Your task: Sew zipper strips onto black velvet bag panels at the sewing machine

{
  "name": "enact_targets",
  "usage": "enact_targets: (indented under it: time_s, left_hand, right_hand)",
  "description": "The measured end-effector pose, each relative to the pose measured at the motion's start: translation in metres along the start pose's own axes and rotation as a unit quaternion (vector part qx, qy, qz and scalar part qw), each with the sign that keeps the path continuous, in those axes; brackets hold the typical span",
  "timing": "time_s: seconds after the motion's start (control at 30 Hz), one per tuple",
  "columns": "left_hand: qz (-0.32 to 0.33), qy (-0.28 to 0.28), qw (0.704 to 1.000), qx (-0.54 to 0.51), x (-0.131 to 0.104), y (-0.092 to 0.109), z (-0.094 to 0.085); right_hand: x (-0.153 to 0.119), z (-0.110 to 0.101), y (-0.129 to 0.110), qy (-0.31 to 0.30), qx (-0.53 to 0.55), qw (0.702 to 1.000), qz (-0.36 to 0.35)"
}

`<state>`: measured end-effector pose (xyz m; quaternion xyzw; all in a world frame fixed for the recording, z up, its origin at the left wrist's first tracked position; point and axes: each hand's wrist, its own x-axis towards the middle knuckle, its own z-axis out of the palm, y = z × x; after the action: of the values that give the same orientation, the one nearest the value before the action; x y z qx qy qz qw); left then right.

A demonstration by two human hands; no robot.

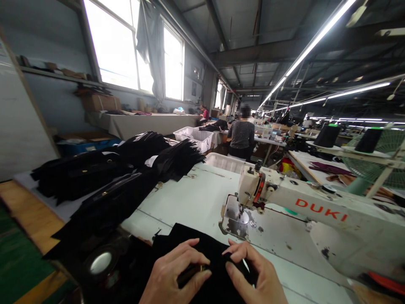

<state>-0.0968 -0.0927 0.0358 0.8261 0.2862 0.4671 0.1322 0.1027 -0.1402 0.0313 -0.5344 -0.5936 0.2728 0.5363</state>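
Pale tabletop (190,194), apparently cloth (186,234) in hands (175,270) (256,270)

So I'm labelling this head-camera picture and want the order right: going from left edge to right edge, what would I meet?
Pale panel, cardboard box, left hand, right hand, red DUKI lettering on the sewing machine, rightmost black thread cone.

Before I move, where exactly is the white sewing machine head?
In the head view, the white metal sewing machine lettered DUKI stands right of centre on the pale worktable, beyond the right hand.
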Motion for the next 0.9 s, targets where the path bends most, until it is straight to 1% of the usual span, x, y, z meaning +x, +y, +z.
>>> enact_targets:
  time_s: [0.17,0.3,0.4,0.47,0.53,0.63,0.67,0.7,0.77,0.9]
  left_hand:
    - [-0.013,0.015,1.0,-0.019,-0.002,0.0,0.002]
    - [-0.032,0.006,0.999,-0.02,-0.003,0.0,0.002]
    - [-0.03,0.018,0.999,-0.033,-0.003,0.0,0.002]
    - [-0.035,0.018,0.999,-0.034,-0.003,0.001,0.001]
    - [-0.044,0.007,0.999,-0.027,-0.003,0.003,0.0]
    - [-0.048,0.001,0.999,-0.025,-0.004,0.004,-0.001]
    - [-0.046,0.002,0.999,-0.027,-0.004,0.004,-0.001]
    - [-0.045,0.005,0.999,-0.031,-0.005,0.004,-0.001]
    - [-0.035,0.013,0.999,-0.036,-0.005,0.004,0.0]
    - [-0.005,0.037,0.998,-0.042,-0.006,0.005,0.0]
  right_hand:
    - [0.003,-0.002,0.0,-0.009,-0.01,1.0,0.01]
    - [0.001,0.001,0.006,0.009,-0.004,1.0,-0.006]
    - [0.0,0.004,0.011,0.022,0.0,1.0,-0.018]
    - [0.001,0.003,0.014,0.025,-0.012,0.999,-0.017]
    - [0.003,-0.002,0.016,0.004,-0.05,0.999,-0.018]
    - [0.007,-0.012,0.016,-0.084,-0.117,0.989,-0.044]
    - [0.008,-0.014,0.016,-0.104,-0.128,0.985,-0.053]
    - [0.009,-0.016,0.015,-0.109,-0.135,0.983,-0.06]
    - [0.009,-0.017,0.014,-0.094,-0.139,0.983,-0.075]
    - [0.007,-0.013,0.01,-0.09,-0.124,0.978,-0.143]
